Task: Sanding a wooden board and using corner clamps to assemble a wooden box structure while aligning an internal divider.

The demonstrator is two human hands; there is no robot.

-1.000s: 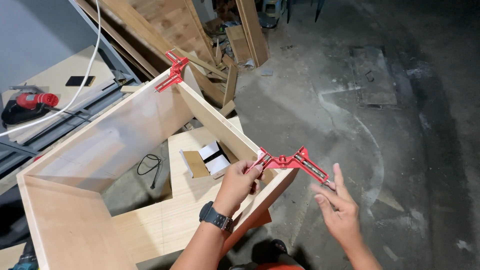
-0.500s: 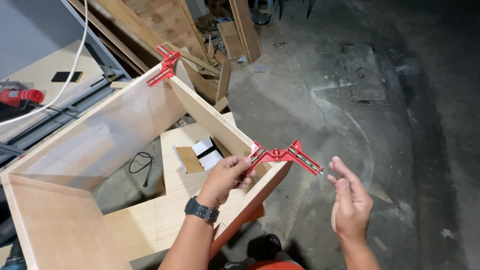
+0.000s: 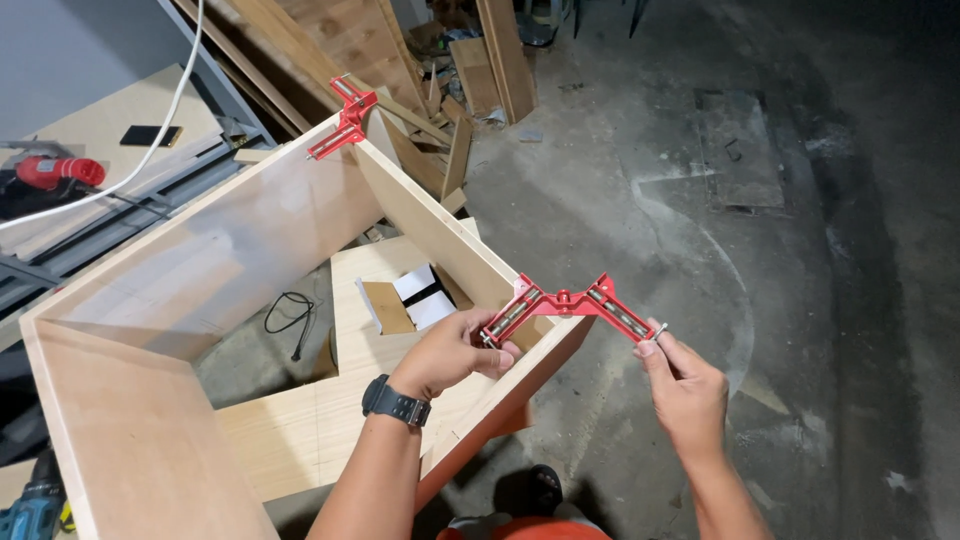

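A red corner clamp (image 3: 568,303) sits on the near right corner of an open plywood box frame (image 3: 250,230). My left hand (image 3: 452,352), with a black watch on its wrist, grips the clamp's left arm and the panel edge under it. My right hand (image 3: 682,382) pinches the screw handle at the end of the clamp's right arm, which sticks out past the corner. A second red corner clamp (image 3: 343,120) holds the far corner of the frame.
Inside the frame lie a plywood sheet, a small cardboard box (image 3: 408,298) and a black cable (image 3: 290,312). Wood planks (image 3: 505,55) are stacked at the back. A red power tool (image 3: 55,172) and a white cord lie on a bench at left. Concrete floor spreads right.
My right hand was open beside the clamp and has now closed on the screw handle of its right arm. My left hand has stayed on the clamp's left arm.
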